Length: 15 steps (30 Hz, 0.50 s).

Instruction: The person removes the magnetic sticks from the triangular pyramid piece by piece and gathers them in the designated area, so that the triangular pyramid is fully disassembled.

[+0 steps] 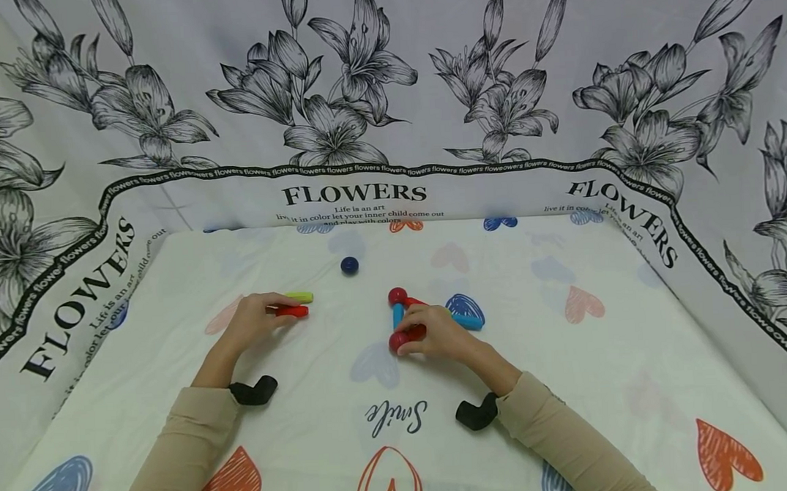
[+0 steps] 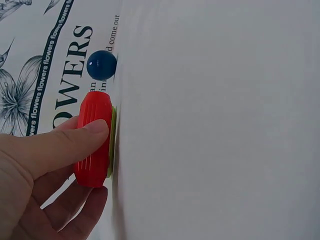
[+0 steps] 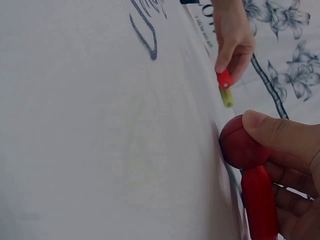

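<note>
My left hand (image 1: 255, 325) pinches a red stick (image 1: 294, 310) between thumb and fingers, as the left wrist view also shows; a yellow-green stick (image 1: 300, 297) lies just behind it. Thumb and fingers of my right hand (image 1: 440, 331) hold a red ball (image 1: 398, 341) at the near corner of a joined piece. A blue stick (image 1: 398, 317) runs from there to another red ball (image 1: 398, 296). Red sticks also join the balls, partly hidden by the hand. In the right wrist view the gripped ball (image 3: 244, 142) touches the end of a red stick (image 3: 259, 202).
A dark blue ball (image 1: 350, 266) sits farther back, between the hands. Another blue stick (image 1: 467, 321) shows to the right, beyond my right hand. The white cloth (image 1: 373, 393) with printed hearts meets an upright flowered cloth (image 1: 360, 93) at the back.
</note>
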Available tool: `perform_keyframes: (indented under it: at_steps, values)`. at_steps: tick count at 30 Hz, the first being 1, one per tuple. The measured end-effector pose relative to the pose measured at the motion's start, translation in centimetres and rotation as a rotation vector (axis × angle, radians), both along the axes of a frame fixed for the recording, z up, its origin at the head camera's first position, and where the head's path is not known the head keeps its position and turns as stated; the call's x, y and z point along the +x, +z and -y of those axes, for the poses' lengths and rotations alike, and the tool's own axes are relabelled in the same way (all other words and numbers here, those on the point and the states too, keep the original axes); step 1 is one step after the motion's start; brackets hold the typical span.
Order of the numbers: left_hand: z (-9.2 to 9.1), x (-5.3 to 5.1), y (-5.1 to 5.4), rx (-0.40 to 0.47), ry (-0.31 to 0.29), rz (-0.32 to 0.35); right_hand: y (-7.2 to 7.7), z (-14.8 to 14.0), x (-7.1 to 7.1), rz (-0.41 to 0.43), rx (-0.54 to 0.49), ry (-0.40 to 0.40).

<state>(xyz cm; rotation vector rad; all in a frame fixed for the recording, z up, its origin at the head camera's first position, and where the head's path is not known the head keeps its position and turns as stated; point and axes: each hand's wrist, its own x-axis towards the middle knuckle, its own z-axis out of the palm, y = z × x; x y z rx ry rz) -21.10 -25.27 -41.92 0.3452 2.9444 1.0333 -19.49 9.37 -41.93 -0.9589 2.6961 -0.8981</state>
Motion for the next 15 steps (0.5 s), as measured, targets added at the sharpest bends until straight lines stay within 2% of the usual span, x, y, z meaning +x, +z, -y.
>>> perform_keyframes:
  at_steps: [4,15]
  values:
    - [-0.06,-0.18,-0.13,0.006,0.009,-0.019,-0.02,-0.08,-0.04,-0.005,0.001,0.004]
    - [-0.31,-0.5,-0.24,-0.036,0.032,-0.005,-0.06,0.06,-0.19,0.024,-0.003,-0.004]
